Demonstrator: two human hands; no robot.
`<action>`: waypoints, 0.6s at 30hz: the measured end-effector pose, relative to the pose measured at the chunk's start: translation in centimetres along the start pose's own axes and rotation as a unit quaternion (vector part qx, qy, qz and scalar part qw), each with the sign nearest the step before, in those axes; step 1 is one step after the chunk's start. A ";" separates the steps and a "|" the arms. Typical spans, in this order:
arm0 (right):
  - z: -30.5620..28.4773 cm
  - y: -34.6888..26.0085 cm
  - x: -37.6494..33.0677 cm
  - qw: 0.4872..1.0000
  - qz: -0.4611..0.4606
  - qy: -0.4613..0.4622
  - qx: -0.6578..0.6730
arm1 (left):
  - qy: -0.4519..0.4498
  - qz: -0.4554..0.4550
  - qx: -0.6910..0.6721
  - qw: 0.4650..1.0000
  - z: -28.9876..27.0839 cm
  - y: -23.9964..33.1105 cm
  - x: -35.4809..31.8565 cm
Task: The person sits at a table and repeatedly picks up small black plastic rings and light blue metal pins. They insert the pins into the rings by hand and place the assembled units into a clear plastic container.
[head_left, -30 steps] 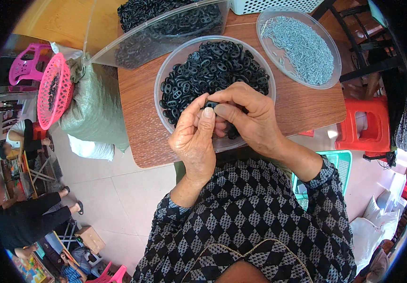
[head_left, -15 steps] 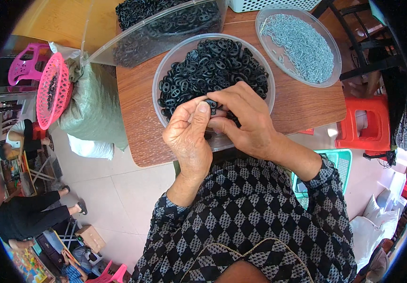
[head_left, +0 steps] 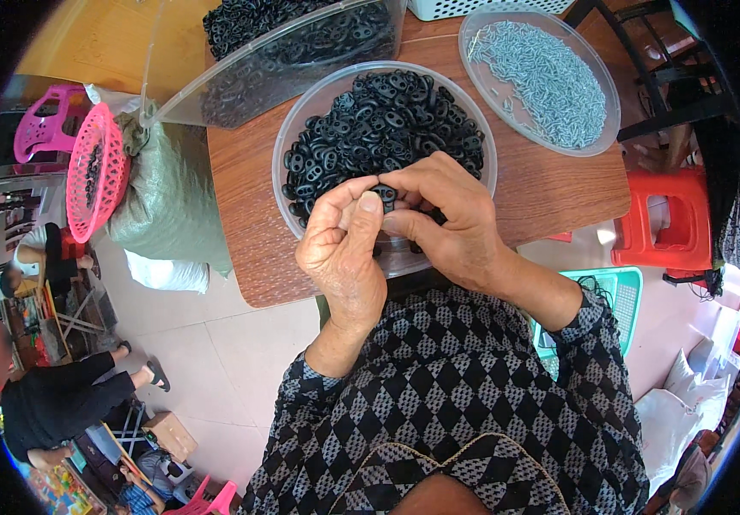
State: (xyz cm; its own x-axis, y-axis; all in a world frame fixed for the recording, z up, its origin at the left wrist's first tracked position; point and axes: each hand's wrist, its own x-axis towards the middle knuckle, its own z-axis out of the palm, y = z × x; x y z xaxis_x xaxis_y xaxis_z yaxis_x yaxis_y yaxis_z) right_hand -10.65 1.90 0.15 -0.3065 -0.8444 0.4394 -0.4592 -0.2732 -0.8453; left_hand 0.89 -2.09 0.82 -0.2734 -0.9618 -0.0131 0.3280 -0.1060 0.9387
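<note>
Over the near rim of a round clear tub (head_left: 281, 172), both my hands meet around a small black two-hole cord lock (head_left: 385, 196). My left hand (head_left: 346, 245) pinches it between thumb and fingers. From the other side, my right hand (head_left: 456, 219) holds it with thumb and forefinger. The fingers partly cover the piece, so its underside is hidden. Many similar black two-hole pieces (head_left: 387, 116) fill the tub. Right of it, a clear round lid or tray (head_left: 507, 120) carries a heap of thin silvery metal pieces (head_left: 550, 77), perhaps springs.
A clear bin (head_left: 258, 64) of black parts stands at the far left of the wooden table (head_left: 550, 202). Left are a pink basket (head_left: 98, 172) and a green sack (head_left: 164, 197). A red stool (head_left: 662, 219) and green basket (head_left: 627, 300) are right. People sit at left.
Both hands stay at the tub's near rim with the cord lock. The piece has turned slightly, and the whole view has shifted a little.
</note>
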 end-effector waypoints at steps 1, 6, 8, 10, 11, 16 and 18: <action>-0.1 0.1 0.0 1.000 0.000 0.001 0.002 | -0.004 0.001 0.000 1.000 0.0 0.0 0.0; -0.3 -0.1 -0.1 1.000 0.010 0.003 0.018 | -0.048 0.021 0.054 0.997 -0.8 0.2 -0.2; -0.2 0.0 -0.3 1.000 0.004 0.011 0.017 | -0.050 0.038 0.068 0.996 -1.0 -0.2 -0.2; -0.1 -0.1 -0.3 1.000 -0.002 0.016 0.016 | -0.050 0.063 0.089 0.993 -1.1 -0.5 -0.3; -0.1 -0.1 -0.3 1.000 -0.003 0.017 0.015 | -0.054 0.066 0.090 0.992 -1.2 -0.4 -0.3; -0.3 -0.4 -0.3 1.000 -0.016 0.009 0.010 | -0.052 0.089 0.103 0.989 -1.5 -0.8 -0.1; -0.3 -0.3 -0.3 0.999 -0.031 0.007 0.017 | -0.057 0.069 0.101 0.991 -1.4 -0.3 -0.3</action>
State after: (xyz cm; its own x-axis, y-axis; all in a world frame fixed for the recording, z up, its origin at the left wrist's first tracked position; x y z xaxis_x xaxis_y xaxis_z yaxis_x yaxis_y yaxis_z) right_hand -10.71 2.38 0.33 -0.2900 -0.8185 0.4960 -0.4497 -0.3409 -0.8255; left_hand 2.16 -2.08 0.04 -0.3431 -0.9276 0.1478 0.1850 0.0876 0.9788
